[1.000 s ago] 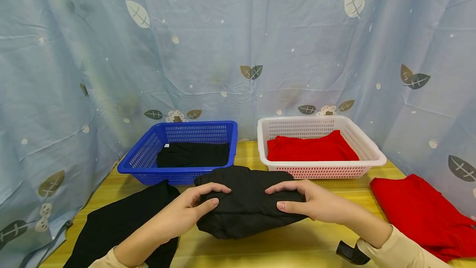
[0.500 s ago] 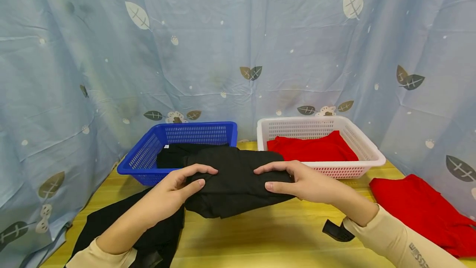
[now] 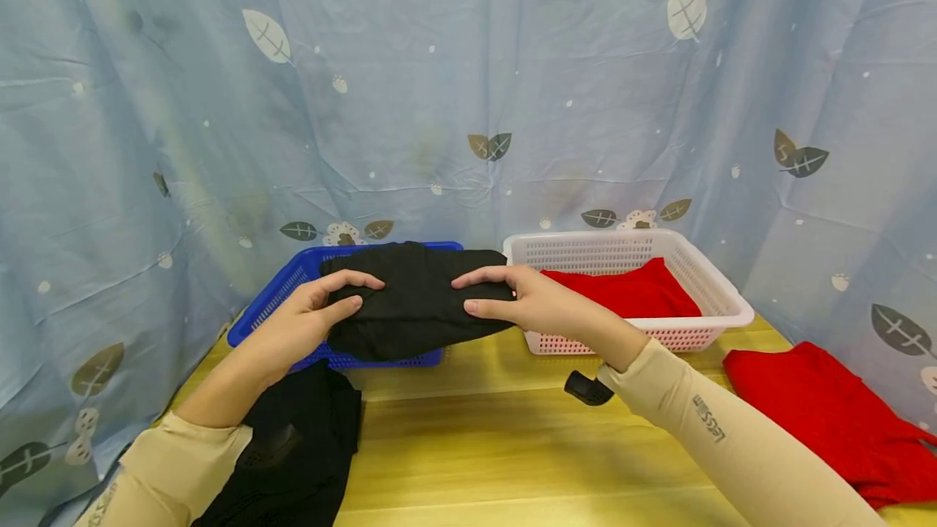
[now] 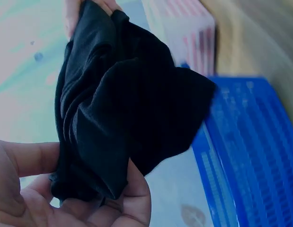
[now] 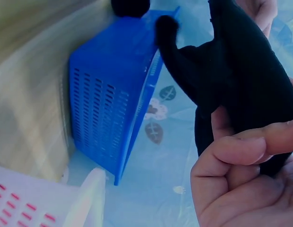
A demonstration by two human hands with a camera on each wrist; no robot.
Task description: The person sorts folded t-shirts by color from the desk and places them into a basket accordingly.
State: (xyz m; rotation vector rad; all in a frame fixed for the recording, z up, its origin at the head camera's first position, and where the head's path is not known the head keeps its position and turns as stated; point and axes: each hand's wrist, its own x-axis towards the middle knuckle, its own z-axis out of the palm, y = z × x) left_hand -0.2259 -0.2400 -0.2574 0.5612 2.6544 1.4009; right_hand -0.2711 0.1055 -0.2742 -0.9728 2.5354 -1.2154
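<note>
A folded black garment [image 3: 417, 299] is held up between both hands, in front of and above the blue basket [image 3: 256, 307], hiding much of it. My left hand [image 3: 307, 315] grips its left end, thumb on the near side; the left wrist view shows fingers curled under the dark cloth [image 4: 132, 99]. At the other end my right hand [image 3: 520, 295] pinches the cloth, and in the right wrist view its fingers [image 5: 236, 156] bend round the fabric. What lies inside the blue basket is hidden in the head view.
A white basket [image 3: 629, 336] with red cloth [image 3: 644, 287] inside stands right of the blue one. Another black garment [image 3: 307, 446] lies at the front left of the wooden table [image 3: 439, 462]. Red clothing [image 3: 827, 421] lies at the right. A patterned curtain [image 3: 439, 104] hangs behind.
Both hands have carried the folded black garment up, forward and left, from above the table's middle to over the blue basket. The baskets and the other clothes stay where they were.
</note>
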